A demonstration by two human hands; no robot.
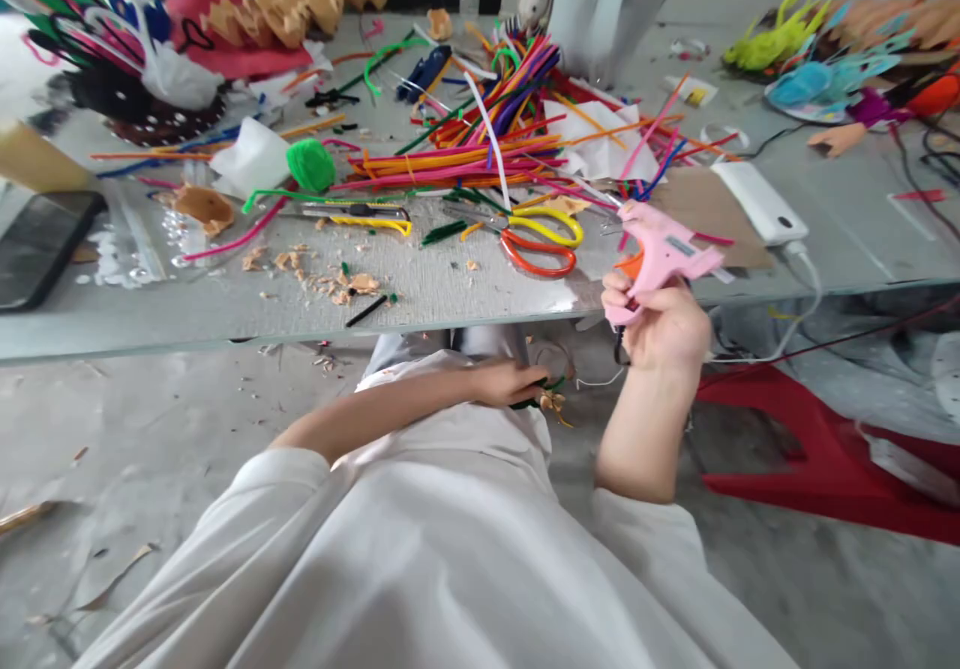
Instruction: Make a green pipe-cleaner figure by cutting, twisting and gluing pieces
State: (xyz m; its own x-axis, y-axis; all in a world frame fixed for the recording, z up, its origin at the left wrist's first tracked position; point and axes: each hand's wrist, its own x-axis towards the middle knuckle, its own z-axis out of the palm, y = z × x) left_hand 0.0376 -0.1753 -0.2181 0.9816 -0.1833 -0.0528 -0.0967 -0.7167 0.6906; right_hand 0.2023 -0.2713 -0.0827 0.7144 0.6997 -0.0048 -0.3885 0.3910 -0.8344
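Observation:
My right hand [660, 327] is raised past the table's front edge and grips a pink hot glue gun [664, 251] by its handle. My left hand [510, 384] rests low over my lap, shut on a small green pipe cleaner piece [541, 396] with a bit of tan felt [553, 404] at its end. Most of that piece is hidden by my fingers. The two hands are apart, and the glue gun's nozzle is out of sight.
A grey table edge [225, 331] runs in front of me. On it lie a heap of colored pipe cleaners [480, 149], orange-handled scissors [538, 256], a yellow-handled utility knife [367, 219], felt scraps, a phone [41, 249] and a white power bank [761, 202]. A red plastic stool [825, 449] stands on the floor at right.

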